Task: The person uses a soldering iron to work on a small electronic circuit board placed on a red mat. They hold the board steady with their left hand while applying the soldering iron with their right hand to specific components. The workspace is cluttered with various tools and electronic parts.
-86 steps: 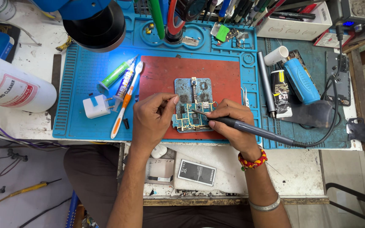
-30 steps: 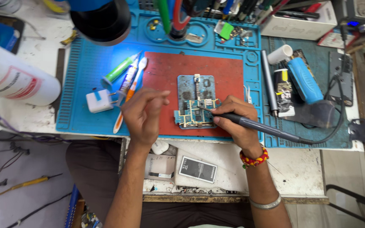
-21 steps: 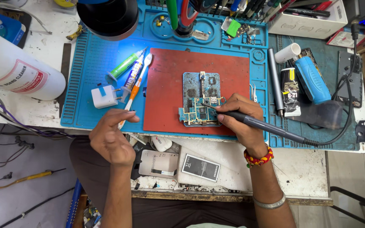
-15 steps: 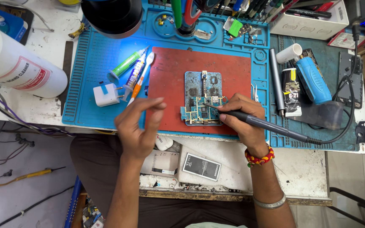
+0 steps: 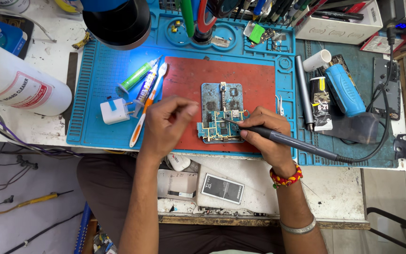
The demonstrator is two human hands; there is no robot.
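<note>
The hands differ: right hand (image 5: pixel 269 134) pinches a soldering iron (image 5: pixel 297 143) on the circuit board (image 5: pixel 219 124); left hand (image 5: pixel 165 124) hovers loosely curled, empty.

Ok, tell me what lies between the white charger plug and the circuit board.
In the head view: syringes, an orange-handled toothbrush and the left hand lie between plug and circuit board.

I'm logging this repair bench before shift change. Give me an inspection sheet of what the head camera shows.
Surface: blue work mat with a red pad.
Job's things: circuit board in a metal holder; soldering iron tip on the board.
Clutter: syringes, toothbrush, white charger plug, white cleaner bottle, phone battery.
Hands: right hand grips the iron; left hand hovers beside the board, pinched.
Cables: iron's black cord; loose wires at left.
Surroundings: microscope head, tool rack.
</note>
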